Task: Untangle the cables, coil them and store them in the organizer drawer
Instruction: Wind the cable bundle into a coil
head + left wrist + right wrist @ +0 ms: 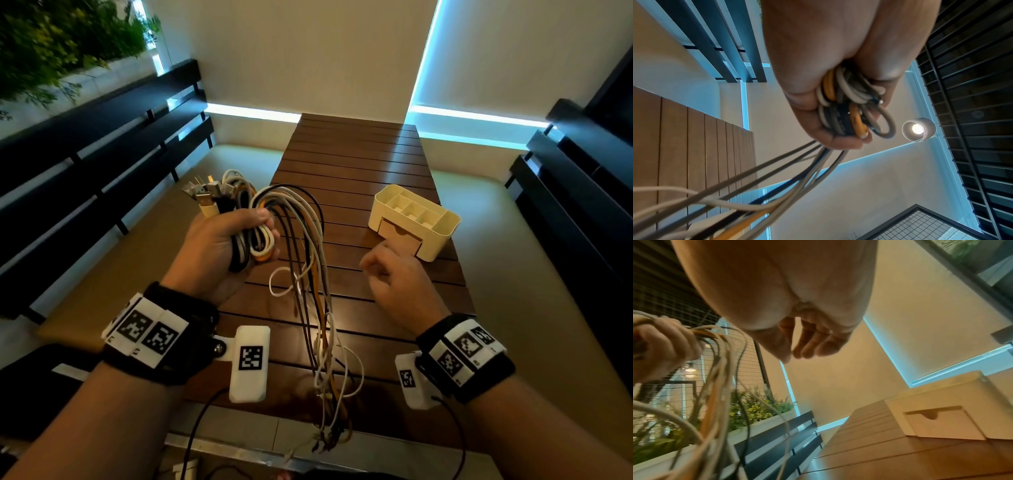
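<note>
My left hand (236, 240) grips a thick bundle of white, black and orange cables (301, 274), raised over the table's left edge; USB plugs (205, 190) stick up behind the fist. The loose ends hang down past the near table edge. In the left wrist view the fingers (818, 126) curl round the cable loops (846, 100). My right hand (390, 270) hovers empty, fingers loosely bent, just in front of the cream organizer (416, 219). Its wooden drawer (399, 236) is closed, also seen as the drawer (941, 423) in the right wrist view, where the right hand (797, 352) holds nothing.
The slatted wooden table (352, 171) runs away from me. Dark slatted benches (102, 144) flank both sides, with a planter of greenery (51, 44) at the far left. Wrist-camera wires (195, 431) trail off the near edge.
</note>
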`<state>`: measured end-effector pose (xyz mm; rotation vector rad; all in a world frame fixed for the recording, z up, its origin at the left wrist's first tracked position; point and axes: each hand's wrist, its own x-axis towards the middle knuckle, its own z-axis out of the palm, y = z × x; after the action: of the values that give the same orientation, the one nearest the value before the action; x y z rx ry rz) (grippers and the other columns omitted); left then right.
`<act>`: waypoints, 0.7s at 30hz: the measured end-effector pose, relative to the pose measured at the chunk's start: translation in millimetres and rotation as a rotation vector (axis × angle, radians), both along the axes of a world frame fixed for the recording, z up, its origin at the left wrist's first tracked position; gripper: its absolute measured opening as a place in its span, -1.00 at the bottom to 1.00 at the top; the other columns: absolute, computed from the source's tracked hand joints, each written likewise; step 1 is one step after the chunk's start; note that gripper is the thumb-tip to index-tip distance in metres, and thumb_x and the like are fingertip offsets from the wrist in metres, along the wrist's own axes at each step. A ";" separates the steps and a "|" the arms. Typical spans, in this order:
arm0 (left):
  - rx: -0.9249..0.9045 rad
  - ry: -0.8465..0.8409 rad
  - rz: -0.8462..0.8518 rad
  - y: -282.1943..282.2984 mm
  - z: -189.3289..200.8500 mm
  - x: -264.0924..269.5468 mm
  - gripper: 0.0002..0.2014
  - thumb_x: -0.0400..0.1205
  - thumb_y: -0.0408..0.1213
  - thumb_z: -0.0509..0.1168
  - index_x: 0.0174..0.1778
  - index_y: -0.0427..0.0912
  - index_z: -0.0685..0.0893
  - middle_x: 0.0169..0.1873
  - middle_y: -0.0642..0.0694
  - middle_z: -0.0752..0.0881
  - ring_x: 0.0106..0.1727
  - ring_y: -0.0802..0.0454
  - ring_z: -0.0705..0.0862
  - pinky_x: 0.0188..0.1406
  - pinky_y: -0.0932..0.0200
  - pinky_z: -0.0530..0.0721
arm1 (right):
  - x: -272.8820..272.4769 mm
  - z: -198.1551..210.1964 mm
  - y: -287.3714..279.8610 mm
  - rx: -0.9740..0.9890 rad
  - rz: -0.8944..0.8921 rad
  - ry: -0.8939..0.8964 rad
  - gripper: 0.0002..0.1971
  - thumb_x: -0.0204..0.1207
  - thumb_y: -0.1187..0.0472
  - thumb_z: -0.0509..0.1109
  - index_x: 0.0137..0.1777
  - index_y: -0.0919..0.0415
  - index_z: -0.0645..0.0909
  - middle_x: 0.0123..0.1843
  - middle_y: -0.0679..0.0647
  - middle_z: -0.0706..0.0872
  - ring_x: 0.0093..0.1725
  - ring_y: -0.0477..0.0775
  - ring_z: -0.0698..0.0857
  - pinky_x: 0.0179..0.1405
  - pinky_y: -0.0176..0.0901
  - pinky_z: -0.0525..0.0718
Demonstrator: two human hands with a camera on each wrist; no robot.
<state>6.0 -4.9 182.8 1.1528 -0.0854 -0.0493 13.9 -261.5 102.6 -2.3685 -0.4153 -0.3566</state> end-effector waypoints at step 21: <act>-0.032 0.002 0.026 9.7 1.3 -5.3 -0.94 0.59 -0.37 0.30 -0.18 -0.27 0.58 -0.32 -0.10 0.64 -0.31 0.04 0.69 -0.39 0.15 0.69 | 11.6 -31.5 -27.9 -0.151 -0.329 0.490 -0.91 0.68 0.06 0.33 0.03 0.00 0.65 -0.07 -0.04 0.72 -0.09 -0.03 0.70 -0.02 -0.03 0.75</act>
<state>0.7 4.8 184.0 1.1216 -0.0688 -0.0256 25.5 -289.4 71.1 -2.5635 0.1844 0.1193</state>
